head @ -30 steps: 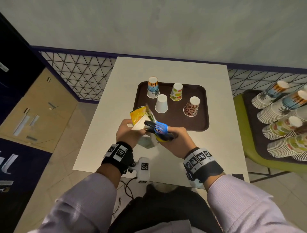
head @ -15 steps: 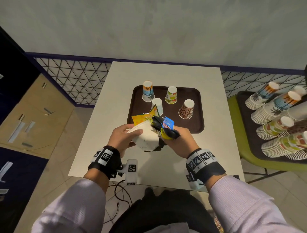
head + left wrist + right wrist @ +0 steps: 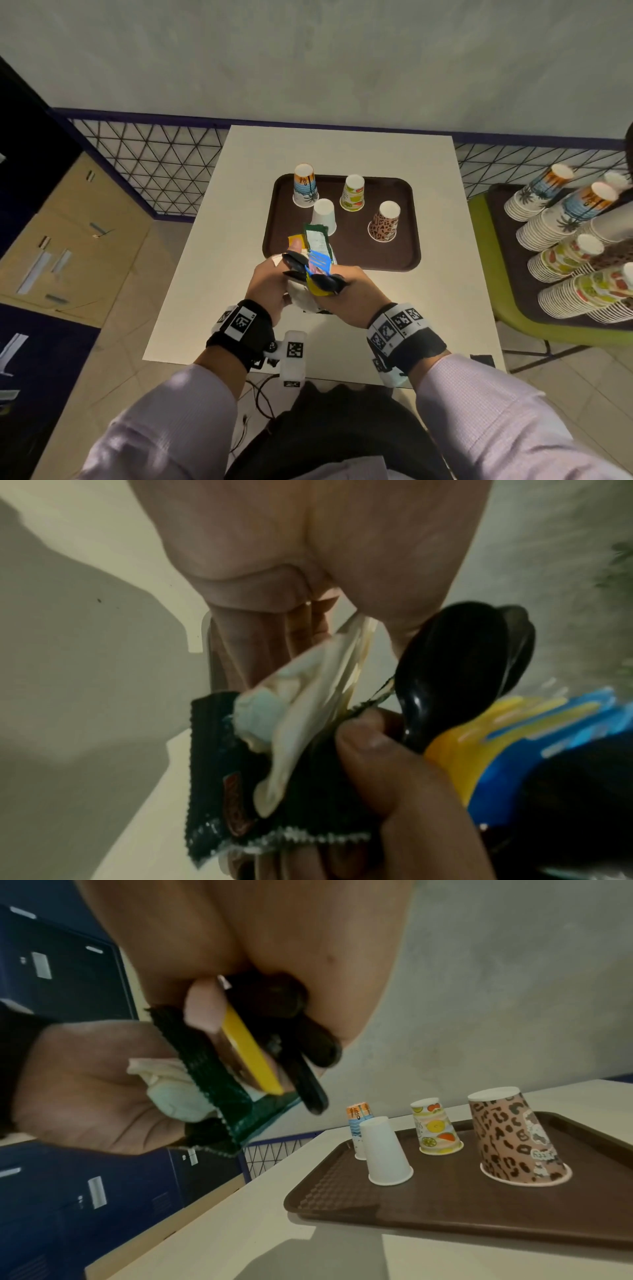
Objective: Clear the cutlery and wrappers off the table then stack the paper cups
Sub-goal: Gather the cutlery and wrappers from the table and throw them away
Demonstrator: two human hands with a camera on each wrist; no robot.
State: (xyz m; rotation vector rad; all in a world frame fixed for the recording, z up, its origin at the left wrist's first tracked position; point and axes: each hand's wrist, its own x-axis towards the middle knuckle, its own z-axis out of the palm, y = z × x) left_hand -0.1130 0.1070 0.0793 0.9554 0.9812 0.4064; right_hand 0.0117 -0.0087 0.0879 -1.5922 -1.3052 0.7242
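Both hands meet over the white table [image 3: 428,291], just in front of the brown tray [image 3: 404,253]. My right hand [image 3: 342,294] grips a bundle of plastic cutlery [image 3: 318,270]: black spoons, a blue fork and a yellow piece. My left hand [image 3: 272,282] holds a white napkin [image 3: 301,299], a green wrapper [image 3: 317,241] and an orange wrapper [image 3: 295,240] against that bundle. The right wrist view shows the yellow handle [image 3: 246,1047] and the green wrapper [image 3: 219,1074]. Several paper cups stand upside down on the tray: palm-print [image 3: 305,186], fruit-print [image 3: 352,192], white [image 3: 323,216] and leopard-print [image 3: 385,221].
To the right, a green chair [image 3: 486,274] carries a dark tray with several tall stacks of paper cups [image 3: 565,240]. A mesh fence [image 3: 154,171] and a wall stand behind the table. Blue lockers and a wooden cabinet [image 3: 68,233] are to the left.
The left hand has closed the napkin and wrappers in against the cutlery in the right hand. The green wrapper now stands upright on top, where the orange one showed before.
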